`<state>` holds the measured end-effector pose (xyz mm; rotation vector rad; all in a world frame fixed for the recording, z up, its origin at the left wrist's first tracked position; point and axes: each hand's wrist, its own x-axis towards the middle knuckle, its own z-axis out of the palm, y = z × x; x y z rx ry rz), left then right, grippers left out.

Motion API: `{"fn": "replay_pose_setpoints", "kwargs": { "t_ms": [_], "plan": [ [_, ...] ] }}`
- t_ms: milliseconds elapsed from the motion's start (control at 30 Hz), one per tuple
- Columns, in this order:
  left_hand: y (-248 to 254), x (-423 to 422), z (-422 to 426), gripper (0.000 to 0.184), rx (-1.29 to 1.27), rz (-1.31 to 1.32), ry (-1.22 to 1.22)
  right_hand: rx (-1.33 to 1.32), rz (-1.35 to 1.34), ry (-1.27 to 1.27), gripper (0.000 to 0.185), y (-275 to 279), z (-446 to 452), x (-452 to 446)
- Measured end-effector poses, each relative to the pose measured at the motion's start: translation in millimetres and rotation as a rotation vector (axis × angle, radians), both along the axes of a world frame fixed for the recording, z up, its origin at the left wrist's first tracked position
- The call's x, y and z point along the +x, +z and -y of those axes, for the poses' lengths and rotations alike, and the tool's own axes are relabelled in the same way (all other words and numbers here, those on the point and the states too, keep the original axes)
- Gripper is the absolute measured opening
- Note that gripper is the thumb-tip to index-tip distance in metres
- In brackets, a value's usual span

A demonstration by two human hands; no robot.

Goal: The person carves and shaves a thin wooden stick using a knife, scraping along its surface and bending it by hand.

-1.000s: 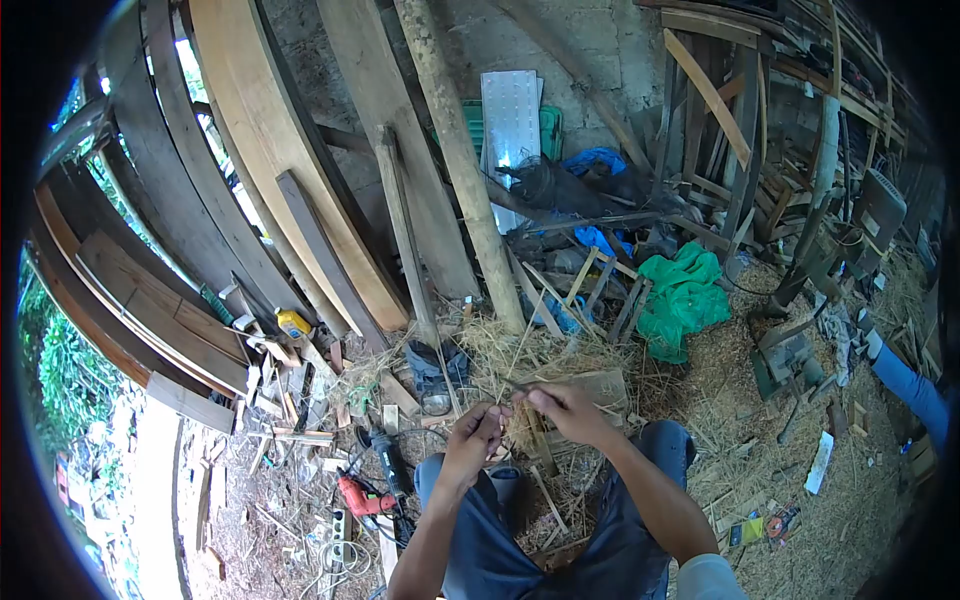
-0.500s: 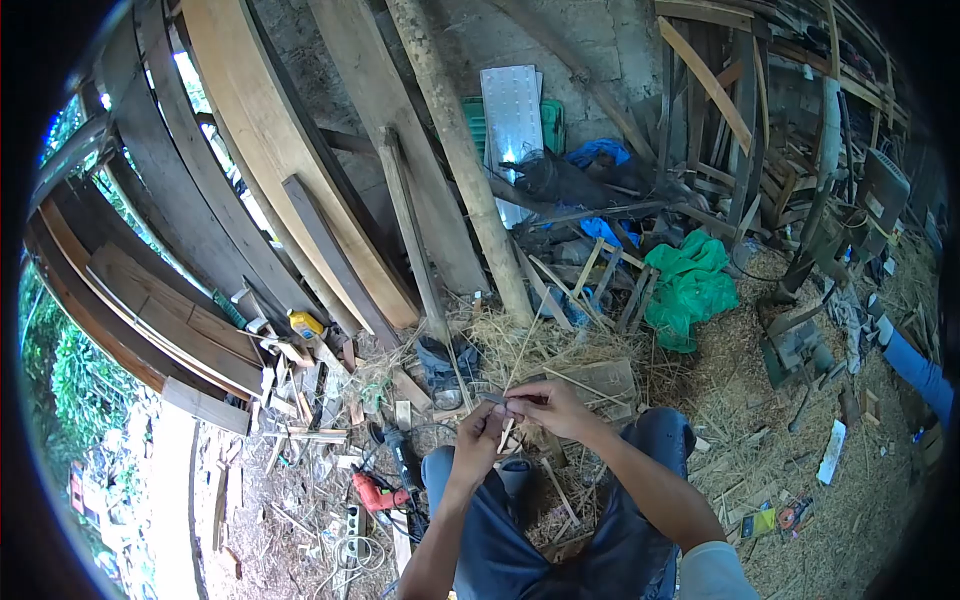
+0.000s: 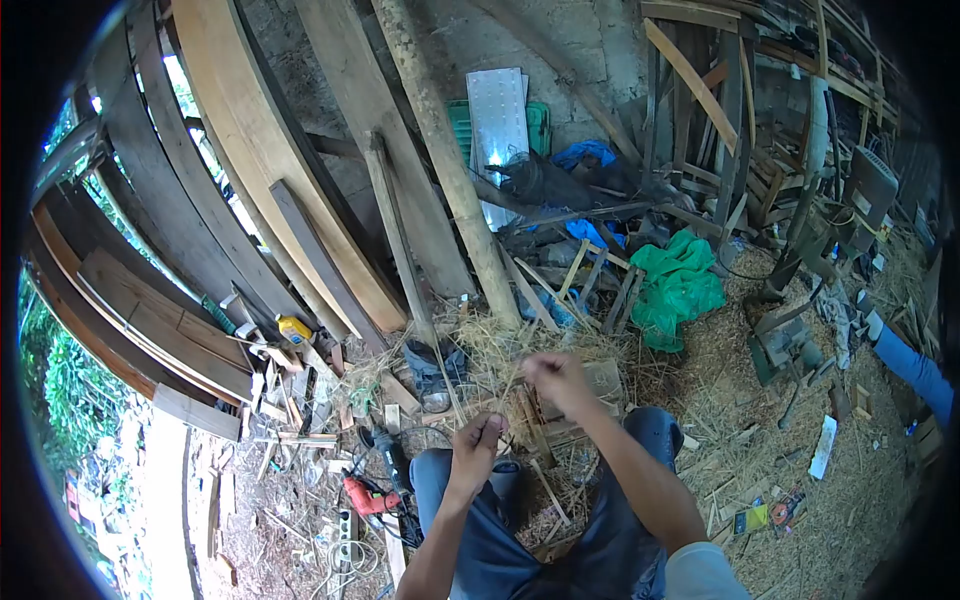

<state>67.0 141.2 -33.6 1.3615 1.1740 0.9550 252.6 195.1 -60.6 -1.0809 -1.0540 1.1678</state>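
My left hand [image 3: 476,448] is raised above my left knee, thumb and fingers pressed together. Whatever it pinches is too small to make out. My right hand [image 3: 562,384] is apart from it, farther forward and to the right, over the straw and wood pieces. Its fingers are curled and smeared by motion, so any held thing is hidden. Below and between the hands stands an upright piece of wood [image 3: 537,428]. A thin wooden strip [image 3: 556,494] lies between my legs.
A red power drill [image 3: 368,497] and a dark grinder-like tool [image 3: 393,458] lie left of my knee, near a power strip [image 3: 346,540]. Long boards [image 3: 290,160] lean on the wall. A green plastic sheet [image 3: 676,290], a yellow bottle [image 3: 293,329] and scraps surround me.
My hands were together on a small pale strip of wood; now they are apart. The right hand has moved up and forward, and the view has shifted slightly.
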Motion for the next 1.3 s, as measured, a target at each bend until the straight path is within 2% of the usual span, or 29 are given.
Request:
{"fn": "replay_pose_setpoints", "kwargs": {
  "t_ms": [33,100,167,233,367,500,567,633,767,900,1033,1133,1200,1233,1300],
  "plan": [
    [-4.0,0.5,2.6,0.025,0.002,0.006,-0.001,0.002,0.006,-0.001,0.021,3.2,-4.1,10.2],
    [-15.0,-1.4,7.8,0.025,-0.043,0.064,-0.022,-0.044,-0.189,0.028,0.02,8.3,-11.1,28.4],
    [-18.8,-1.2,5.0,0.025,-0.016,0.057,-0.018,-0.023,-0.154,0.103,0.019,3.6,-3.7,19.9],
    [-13.7,1.0,2.8,0.025,-0.077,0.054,-0.015,-0.108,-0.1,0.222,0.02,2.3,5.9,1.1],
    [-1.3,2.0,0.5,0.024,-0.043,0.031,0.022,-0.062,-0.084,0.268,0.02,2.7,10.0,-16.4],
    [-1.7,3.3,3.4,0.025,-0.091,0.068,0.032,-0.154,-0.105,0.297,0.022,13.9,4.6,-4.9],
    [-5.4,2.8,8.3,0.025,-0.121,0.101,0.026,-0.159,-0.232,0.179,0.022,5.0,-6.6,4.2],
    [-5.3,0.4,14.8,0.024,-0.141,0.174,-0.033,-0.154,-0.25,0.155,0.023,10.2,-8.1,17.6],
    [-6.4,-1.9,14.9,0.027,-0.192,0.189,-0.033,-0.148,-0.226,0.2,0.024,10.7,-8.9,20.0],
    [-3.2,-2.9,20.3,0.024,-0.251,0.307,-0.091,-0.163,-0.21,0.075,0.024,9.4,-12.7,36.8],
    [-7.1,-6.9,22.6,0.024,-0.314,0.376,-0.131,-0.134,-0.206,0.074,0.023,9.8,-8.1,41.4],
    [-3.0,-9.9,23.9,0.024,-0.326,0.364,-0.151,-0.121,-0.092,0.06,0.025,-2.2,-15.1,56.4],
    [-0.2,-18.2,33.0,0.024,-0.334,0.388,-0.136,-0.073,-0.071,-0.266,0.028,-12.4,-25.7,80.1],
    [0.7,-23.5,35.5,0.023,-0.34,0.406,-0.125,-0.071,-0.074,-0.265,0.028,-4.0,-21.7,84.5],
    [-4.1,-33.7,31.5,0.023,-0.348,0.399,-0.095,-0.012,-0.279,-0.236,0.029,10.2,-13.3,90.8]
  ]
}}
